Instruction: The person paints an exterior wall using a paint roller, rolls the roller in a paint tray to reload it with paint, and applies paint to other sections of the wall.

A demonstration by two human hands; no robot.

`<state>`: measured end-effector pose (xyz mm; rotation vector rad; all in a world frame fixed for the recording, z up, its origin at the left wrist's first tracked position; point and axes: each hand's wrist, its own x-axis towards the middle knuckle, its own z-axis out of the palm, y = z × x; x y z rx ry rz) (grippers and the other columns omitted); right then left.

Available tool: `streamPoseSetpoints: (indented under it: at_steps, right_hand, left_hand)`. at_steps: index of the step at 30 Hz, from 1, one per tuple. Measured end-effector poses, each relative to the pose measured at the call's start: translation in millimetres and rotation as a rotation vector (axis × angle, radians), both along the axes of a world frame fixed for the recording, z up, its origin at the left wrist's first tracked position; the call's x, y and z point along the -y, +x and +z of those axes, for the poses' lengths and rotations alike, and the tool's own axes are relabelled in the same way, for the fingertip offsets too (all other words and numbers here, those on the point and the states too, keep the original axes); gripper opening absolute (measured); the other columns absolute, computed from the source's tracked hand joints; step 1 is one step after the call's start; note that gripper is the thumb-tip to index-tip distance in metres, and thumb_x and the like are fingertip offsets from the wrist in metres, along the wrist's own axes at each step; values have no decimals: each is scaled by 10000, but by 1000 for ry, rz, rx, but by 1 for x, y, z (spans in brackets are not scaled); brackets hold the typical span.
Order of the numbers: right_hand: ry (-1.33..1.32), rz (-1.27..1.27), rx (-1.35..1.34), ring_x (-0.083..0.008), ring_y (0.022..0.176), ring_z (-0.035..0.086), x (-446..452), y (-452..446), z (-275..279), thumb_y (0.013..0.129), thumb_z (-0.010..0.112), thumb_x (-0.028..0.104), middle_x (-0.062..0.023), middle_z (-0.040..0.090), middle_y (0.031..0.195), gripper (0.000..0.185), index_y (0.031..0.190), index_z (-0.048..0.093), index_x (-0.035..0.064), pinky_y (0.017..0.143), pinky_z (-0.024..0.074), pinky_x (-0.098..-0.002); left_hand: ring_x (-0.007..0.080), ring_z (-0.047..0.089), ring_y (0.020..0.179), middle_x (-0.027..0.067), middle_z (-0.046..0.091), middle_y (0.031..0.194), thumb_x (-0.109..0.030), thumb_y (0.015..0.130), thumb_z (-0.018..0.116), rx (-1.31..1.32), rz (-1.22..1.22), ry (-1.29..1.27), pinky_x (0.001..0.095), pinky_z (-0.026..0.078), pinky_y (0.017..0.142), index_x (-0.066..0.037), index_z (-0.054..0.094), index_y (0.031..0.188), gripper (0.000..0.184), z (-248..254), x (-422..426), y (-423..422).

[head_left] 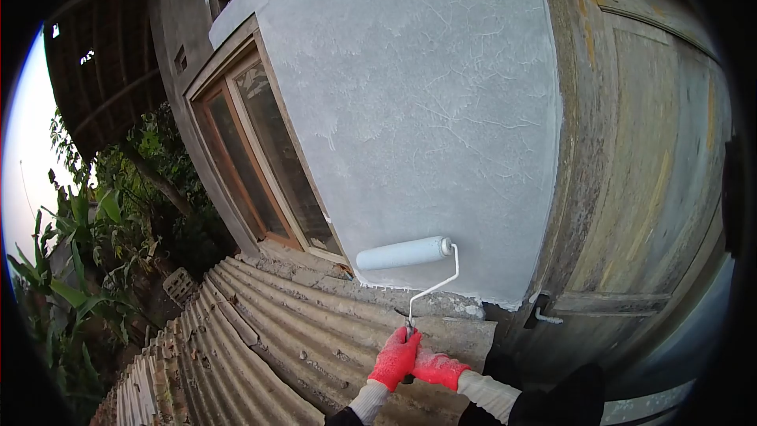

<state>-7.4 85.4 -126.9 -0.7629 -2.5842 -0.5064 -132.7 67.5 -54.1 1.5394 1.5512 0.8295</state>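
Paint roller (434, 288) reaches straight out past the grip, sleeve (402, 253) lying nearly crosswise by the lower wall (441, 150), left hand (394, 360) nearer it, right hand (440, 369) just behind, both closed round the handle (409, 331) tbh.

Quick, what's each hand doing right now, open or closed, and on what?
Left hand: closed, holding the paint roller.
Right hand: closed, holding the same paint roller, beside the left hand.
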Motion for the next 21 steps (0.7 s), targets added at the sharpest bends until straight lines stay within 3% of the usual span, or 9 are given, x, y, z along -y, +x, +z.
streamPoseSetpoints:
  at_steps: [1,3,5,6,8,10,15,17,21]
  right_hand:
    - [-393,64,38,-340,1068,541,1,3,10,896,493,238,-221,557,1200,434,1273,480,24,931,426,-413]
    - [-795,132,75,-307,1119,542,10,9,27,913,477,224,-208,552,1238,473,1337,435,18,984,419,-405]
    - [-1681,-91,-385,-203,997,596,21,19,42,930,491,296,-113,624,1112,470,1331,463,51,881,468,-350]
    - [-1687,-90,-387,-203,997,596,28,24,49,930,491,296,-113,624,1112,470,1331,463,51,881,468,-350]
    - [-1678,-48,-542,-141,910,610,37,36,61,922,521,342,-55,640,1039,500,1318,473,39,800,482,-301]
    - [-1694,-3,-620,-147,919,612,40,44,61,936,520,295,-72,633,1060,465,1320,470,37,807,485,-294]
    - [-1734,58,-757,-158,944,616,40,50,48,947,532,203,-90,624,1083,411,1313,467,27,822,496,-298]
    - [-1716,127,-835,-168,950,620,46,53,48,955,523,179,-95,623,1086,383,1306,474,32,827,500,-308]
    - [-1718,136,-882,-173,947,623,53,64,43,962,513,158,-101,621,1086,363,1301,476,32,832,501,-311]
  left_hand:
    - [293,631,830,138,644,871,-373,928,531,-2,1,-8,411,470,759,-58,587,1027,335,-3,0,0]
    - [278,625,803,129,635,851,-358,937,524,66,58,-96,408,472,735,-54,573,1031,323,-12,-2,-2]
    - [278,621,793,130,632,850,-355,940,519,207,78,-87,408,473,728,-48,565,1032,324,-29,-8,-9]
    - [279,617,783,130,630,850,-352,944,515,346,98,-68,408,474,721,-43,558,1034,325,-37,-9,-14]
    - [314,607,789,151,623,856,-345,949,504,247,68,-43,426,465,721,-23,547,1020,332,-31,-5,-19]
    - [132,568,644,44,577,724,-304,960,508,-44,64,70,313,452,598,-63,544,976,245,-47,-8,-31]
    - [143,546,610,53,542,688,-393,959,480,-174,57,23,328,448,590,-46,524,940,350,-46,-1,-38]
    - [456,556,996,263,619,985,-414,952,468,-148,76,-99,488,436,815,6,555,1013,433,-50,-2,-39]
    - [400,604,894,237,624,909,-412,960,450,-356,53,23,455,458,759,-6,544,1010,419,-58,-11,-42]
